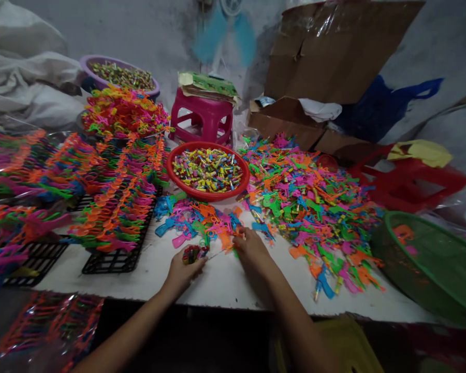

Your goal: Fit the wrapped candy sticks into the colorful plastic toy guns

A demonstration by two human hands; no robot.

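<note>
My left hand (183, 269) rests on the white table (217, 282), fingers closed around a small bunch of colourful pieces (194, 253). My right hand (251, 249) lies just to the right of it, fingertips pinching at the edge of a small cluster of plastic toy guns (202, 221) in blue, orange, pink and green. A thin pale strip runs between the two hands. Behind the cluster stands a red bowl (181, 182) filled with small yellow and pink tubes.
A big heap of loose toy guns (314, 207) covers the table's right side. Rows of toys lie stacked on black grid trays (112, 259) at left. A green basket (435, 259), red stool (411, 181), pink stool (202, 116), purple basin (118, 72) and cardboard boxes (334, 52) surround.
</note>
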